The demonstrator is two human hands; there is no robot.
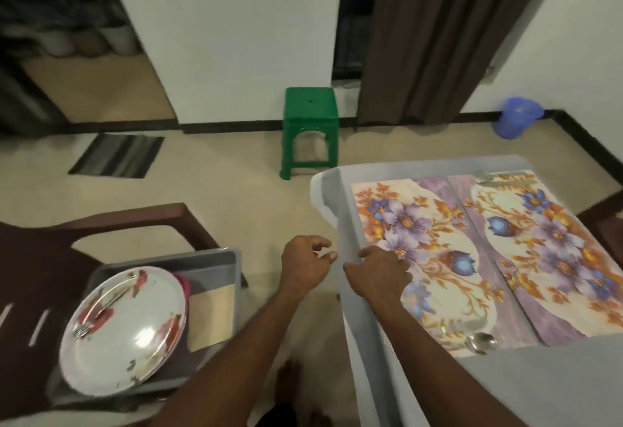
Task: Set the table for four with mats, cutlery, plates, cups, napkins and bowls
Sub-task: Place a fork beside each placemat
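Item: two floral placemats, purple and orange on cream. The nearer floral mat [438, 258] and the farther one [546, 251] lie side by side, edges touching, on the grey-white table [556, 386]. Only two of four, so I judge the setting barely begun.

Item: my right hand [377, 271], fingers extended, resting at the near mat's left edge by the table rim, holding nothing. I judge it is squaring the mat.

Item: my left hand [306, 265], off the table edge, fingers loosely curled and empty, presumably free to reach for stock.

Item: one steel spoon [480, 342] on the near mat's lower corner; blurred cutlery [495, 179] at the far mat's top.

Item: supply. A grey plastic tray [215, 268] on a dark brown chair [135, 221] holds white round plates with red flowers [124, 329], a fork [97, 312] on top, kept beside the table for short reaches.

Item: green plastic stool [310, 130], idle on the floor.
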